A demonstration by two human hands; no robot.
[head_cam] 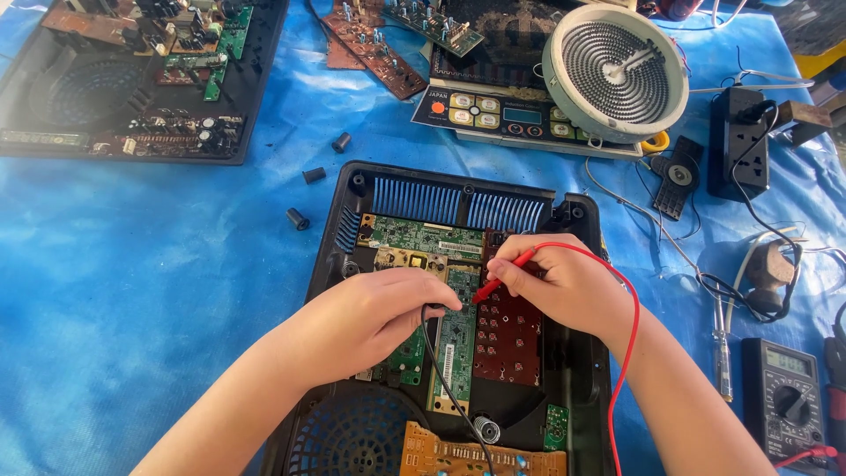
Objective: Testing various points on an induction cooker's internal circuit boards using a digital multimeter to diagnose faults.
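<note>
At the centre of the frame lies an open black cooker housing [582, 353], and inside it sit a green circuit board [458, 339] and a brown board [509, 339] side by side, with an orange board [441, 454] at its lower edge. The right hand [564, 282] pinches a red probe [502, 275], its tip down where the green and brown boards meet. The left hand [374, 322] has its fingers closed around a black probe [434, 310], whose black lead [454, 397] trails down across the green board. A red lead [627, 353] loops round the right wrist and runs to the bottom edge.

Everything rests on a worktop covered in blue sheeting [132, 291]. At the lower right is a dark multimeter [784, 401]. Above the housing lie a control panel [502, 115] and a round coil heating element [615, 70]. A black power strip [738, 154] sits at the upper right. At the upper left another open black housing [256, 106] holds several boards. Three small black spacers [314, 175] lie loose between the two housings.
</note>
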